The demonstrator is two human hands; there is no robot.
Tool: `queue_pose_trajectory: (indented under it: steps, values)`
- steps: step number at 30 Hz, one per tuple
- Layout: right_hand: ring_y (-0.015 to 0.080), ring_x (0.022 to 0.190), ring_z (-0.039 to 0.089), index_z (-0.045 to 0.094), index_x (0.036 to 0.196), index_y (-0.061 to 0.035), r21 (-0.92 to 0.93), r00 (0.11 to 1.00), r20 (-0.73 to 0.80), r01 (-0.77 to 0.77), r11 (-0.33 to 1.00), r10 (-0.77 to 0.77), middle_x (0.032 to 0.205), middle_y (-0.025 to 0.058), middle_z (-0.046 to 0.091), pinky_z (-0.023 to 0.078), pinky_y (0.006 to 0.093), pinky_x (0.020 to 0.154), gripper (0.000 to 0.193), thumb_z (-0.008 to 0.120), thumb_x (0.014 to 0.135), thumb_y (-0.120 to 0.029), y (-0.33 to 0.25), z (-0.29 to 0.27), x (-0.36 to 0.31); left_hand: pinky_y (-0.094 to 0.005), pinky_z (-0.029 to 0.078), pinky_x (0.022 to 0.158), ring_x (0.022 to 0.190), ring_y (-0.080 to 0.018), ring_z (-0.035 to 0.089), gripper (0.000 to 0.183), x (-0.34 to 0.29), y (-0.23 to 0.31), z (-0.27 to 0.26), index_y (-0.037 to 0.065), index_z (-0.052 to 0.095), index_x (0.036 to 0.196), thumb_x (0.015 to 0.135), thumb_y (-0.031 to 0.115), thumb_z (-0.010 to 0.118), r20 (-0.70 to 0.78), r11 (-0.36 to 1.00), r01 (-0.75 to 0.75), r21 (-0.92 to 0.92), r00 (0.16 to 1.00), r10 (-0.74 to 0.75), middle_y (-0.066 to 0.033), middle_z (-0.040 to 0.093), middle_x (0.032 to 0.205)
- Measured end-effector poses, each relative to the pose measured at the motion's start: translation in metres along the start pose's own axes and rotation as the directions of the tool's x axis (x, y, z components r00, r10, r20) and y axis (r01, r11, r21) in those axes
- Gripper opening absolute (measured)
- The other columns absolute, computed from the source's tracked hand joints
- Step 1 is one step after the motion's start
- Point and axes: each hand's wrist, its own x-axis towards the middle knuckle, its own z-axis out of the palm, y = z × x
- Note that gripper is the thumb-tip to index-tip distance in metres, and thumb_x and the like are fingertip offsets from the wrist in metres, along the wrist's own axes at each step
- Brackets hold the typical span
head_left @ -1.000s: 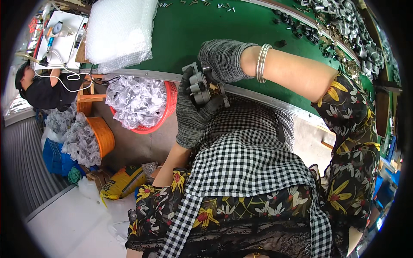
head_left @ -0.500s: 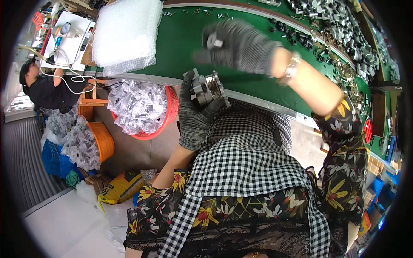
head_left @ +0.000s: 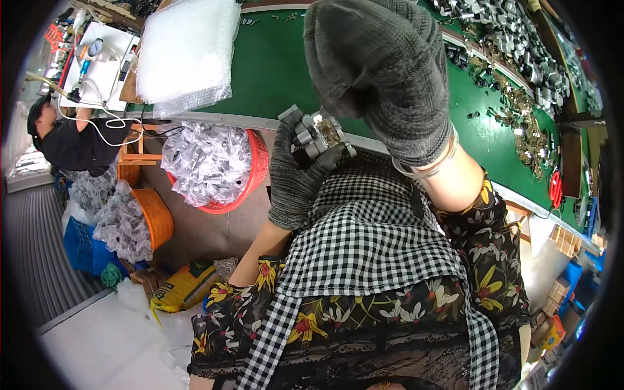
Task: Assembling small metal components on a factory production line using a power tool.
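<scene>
My left hand (head_left: 294, 179), in a dark grey knit glove, grips a silver cast-metal fitting (head_left: 318, 135) with round openings, just off the near edge of the green bench. The thumb lies across its lower side, and the open end faces up and right. My right hand (head_left: 383, 78), in a matching glove, is raised close to the camera above the bench, up and right of the fitting. Its fingers are bent inward and closed; whatever they hold is hidden. A bracelet circles that wrist.
Bubble-wrap sheets (head_left: 185, 55) lie at the bench's left. Metal parts (head_left: 513, 39) and small brass-coloured pieces (head_left: 530, 143) heap at the right, near red-handled scissors (head_left: 555, 190). A red basket (head_left: 260, 159) of clear bags stands below left. Another person (head_left: 78, 136) works at far left.
My right hand has come up closer to the camera, and the small metal piece seen in it before is out of sight. The left hand keeps the fitting, turned slightly.
</scene>
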Motion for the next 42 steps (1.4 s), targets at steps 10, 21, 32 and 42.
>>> queue_pose_trajectory:
  steps: [10,21,32,42]
  values:
    - [0.0136,0.060,0.058,0.065,0.091,0.0013,-0.283,0.999,0.019,-0.031,0.959,0.038,0.072,0.0079,0.061,0.047,0.0266,0.053,0.020,0.060,0.086,-0.018,-0.008,0.016,-0.005,-0.0292,0.050,0.087,0.098,-0.0159,0.056,0.072,-0.002,-0.002,0.008,0.000,0.035,0.132,0.073,0.004,0.077,0.062,0.972,0.064,-0.226,0.997,-0.051,-0.0079,0.052,0.111]
    - [0.0133,0.048,0.051,0.057,0.071,-0.0031,-0.404,0.994,-0.014,0.097,0.910,-0.112,0.059,0.0072,0.057,0.039,0.0249,0.044,0.029,0.056,0.090,-0.024,0.003,0.020,-0.004,-0.0294,0.049,0.085,0.098,-0.0188,0.055,0.074,0.004,-0.008,-0.002,0.001,0.035,0.127,0.070,0.010,0.080,0.058,0.999,-0.032,-0.012,0.998,0.033,-0.0099,0.049,0.116]
    - [0.0102,0.036,0.045,0.050,0.064,-0.0046,0.012,0.947,-0.205,-0.249,0.968,0.246,0.044,0.0031,0.045,0.036,0.0223,0.033,0.045,0.042,0.098,-0.033,-0.078,-0.114,-0.010,-0.0294,0.052,0.086,0.102,-0.0168,0.057,0.083,0.025,0.043,0.004,0.005,0.032,0.137,0.068,-0.007,0.075,0.038,0.949,-0.312,0.049,0.950,0.310,-0.0058,0.054,0.115]
    - [0.0113,0.040,0.043,0.050,0.078,-0.0071,0.161,0.642,-0.733,-0.156,0.975,0.224,0.054,0.0014,0.046,0.038,0.0252,0.036,0.020,0.057,0.089,-0.022,-0.055,-0.200,-0.072,-0.0296,0.049,0.089,0.101,-0.0150,0.056,0.071,0.163,0.109,0.106,0.007,0.035,0.134,0.074,-0.004,0.071,0.378,0.886,-0.455,0.087,0.838,0.393,-0.0058,0.052,0.115]
